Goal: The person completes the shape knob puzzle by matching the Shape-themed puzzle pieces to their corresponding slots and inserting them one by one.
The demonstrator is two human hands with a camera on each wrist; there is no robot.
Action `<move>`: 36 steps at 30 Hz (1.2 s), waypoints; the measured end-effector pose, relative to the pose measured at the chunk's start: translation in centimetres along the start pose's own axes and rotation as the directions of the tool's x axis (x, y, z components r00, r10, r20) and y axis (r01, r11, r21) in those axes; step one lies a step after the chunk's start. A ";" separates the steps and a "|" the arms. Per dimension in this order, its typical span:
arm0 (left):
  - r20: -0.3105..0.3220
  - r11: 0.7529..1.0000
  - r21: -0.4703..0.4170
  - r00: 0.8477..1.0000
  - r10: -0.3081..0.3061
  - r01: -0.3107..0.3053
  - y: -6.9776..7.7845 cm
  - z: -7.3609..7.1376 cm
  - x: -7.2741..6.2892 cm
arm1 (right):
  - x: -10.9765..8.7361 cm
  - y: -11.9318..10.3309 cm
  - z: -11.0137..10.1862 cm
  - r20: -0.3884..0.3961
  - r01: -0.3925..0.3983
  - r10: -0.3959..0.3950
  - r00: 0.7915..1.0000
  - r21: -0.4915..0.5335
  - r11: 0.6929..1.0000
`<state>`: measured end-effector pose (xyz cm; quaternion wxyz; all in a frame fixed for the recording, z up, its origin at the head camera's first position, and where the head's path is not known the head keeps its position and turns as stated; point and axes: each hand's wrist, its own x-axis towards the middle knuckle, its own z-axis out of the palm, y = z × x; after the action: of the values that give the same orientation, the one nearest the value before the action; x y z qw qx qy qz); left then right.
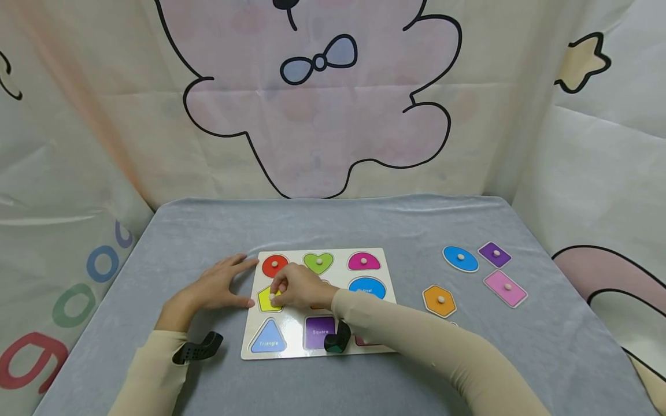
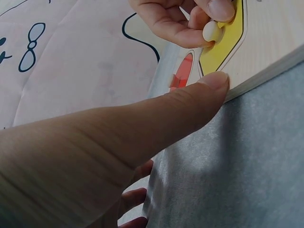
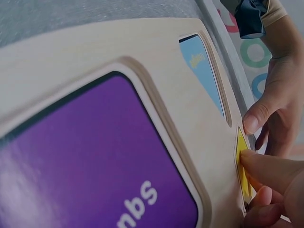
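Right hand [image 1: 302, 286]: pinching the knob [image 2: 212, 31] of the yellow piece [image 1: 264, 301], middle row, far left.
Left hand [image 1: 213, 287]: spread wide at the puzzle board's [image 1: 295, 335] left edge.
Our worry: slanted pressure could tilt the piece; slack bracing could let the board skid.

A yellow straight-edged wooden piece [image 1: 264, 301] with a cream knob shows against a pale wood-toned puzzle board [image 1: 295, 341]; there too are a red round piece [image 1: 269, 270], a lime-green heart-shaped piece [image 1: 311, 263] and a magenta half-round piece [image 1: 366, 267]; white lettering marks the light-blue triangular recess [image 1: 269, 334] and the purple square recess [image 1: 319, 325]. Over the plain grey cloth-covered worktop [image 1: 416, 231], loose pieces show blue oval [image 1: 458, 264], purple four-sided [image 1: 491, 252], pink rectangular [image 1: 502, 284] and orange hexagonal [image 1: 437, 306]; the cream backdrop [image 1: 484, 46] bears a black-outlined pink figure [image 1: 312, 127].
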<state>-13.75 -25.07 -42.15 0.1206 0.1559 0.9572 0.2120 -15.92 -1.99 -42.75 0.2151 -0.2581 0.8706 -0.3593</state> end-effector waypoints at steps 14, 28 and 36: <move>0.009 1.000 0.004 1.000 -0.028 0.027 0.2 0.0 -0.1 | -0.3 0.3 -0.4 0.000 0.066 -0.067 0.998 0.158 0.985; 0.015 0.999 0.011 0.999 -0.052 0.052 0.4 0.1 0.0 | -1.7 0.8 -1.9 -0.032 0.129 -0.126 0.992 0.131 0.983; 0.013 0.998 0.006 0.998 -0.059 0.058 0.5 0.2 -0.1 | -2.6 1.5 -2.2 -0.029 0.115 -0.112 0.993 0.175 0.978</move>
<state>-13.45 -24.63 -42.10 0.1329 0.1296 0.9611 0.2046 -15.59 1.68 -41.93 0.2078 -0.2838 0.8214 -0.4490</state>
